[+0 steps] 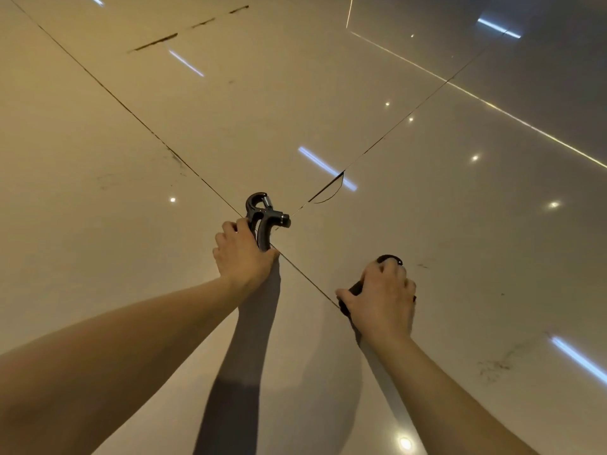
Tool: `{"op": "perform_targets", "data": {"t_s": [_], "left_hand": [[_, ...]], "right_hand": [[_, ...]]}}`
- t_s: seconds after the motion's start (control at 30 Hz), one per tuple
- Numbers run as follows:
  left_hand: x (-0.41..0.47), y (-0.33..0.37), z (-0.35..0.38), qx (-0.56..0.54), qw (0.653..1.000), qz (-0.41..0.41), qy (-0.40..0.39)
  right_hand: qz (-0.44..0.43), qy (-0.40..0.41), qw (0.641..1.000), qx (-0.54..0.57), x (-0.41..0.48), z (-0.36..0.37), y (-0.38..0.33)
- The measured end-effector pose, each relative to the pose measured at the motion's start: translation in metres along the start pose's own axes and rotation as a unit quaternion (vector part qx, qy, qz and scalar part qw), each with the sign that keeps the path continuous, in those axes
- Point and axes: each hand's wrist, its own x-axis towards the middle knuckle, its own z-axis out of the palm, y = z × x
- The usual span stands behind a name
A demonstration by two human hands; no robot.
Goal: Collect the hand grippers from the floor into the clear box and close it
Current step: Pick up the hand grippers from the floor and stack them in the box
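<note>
A black hand gripper [264, 215] with a steel spring lies on the glossy tile floor at the centre. My left hand [242, 254] is closed around its handles from below, leaving the curved head and spring showing. A second black hand gripper [389, 259] lies to the right and nearer to me. My right hand [385, 298] covers it and grips it, so only its rounded top and a handle end by the thumb show. The clear box is out of sight.
The floor [138, 224] is polished beige tile with dark grout lines crossing near the grippers. A chipped tile corner [328, 190] lies just beyond the left gripper. Ceiling lights reflect in the tiles. A dark scuff [492, 367] marks the floor at lower right.
</note>
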Motion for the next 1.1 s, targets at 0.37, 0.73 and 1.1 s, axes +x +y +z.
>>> {"op": "perform_targets", "data": {"t_s": [0.37,0.73,1.1], "left_hand": [[-0.037,-0.029,-0.010,0.018,0.998,-0.005,-0.059],[-0.161,-0.017,-0.059,-0.140,0.971,0.142,-0.132],[-0.350,0.055,-0.131,-0.227,0.944,0.238,0.002]], "right_hand": [[0.190,-0.084,0.976,0.063,-0.037,0.002,0.041],[0.041,-0.059,0.990,0.125,-0.113,-0.043,0.085],[-0.054,0.062,0.983,0.164,-0.253,-0.170,0.197]]}}
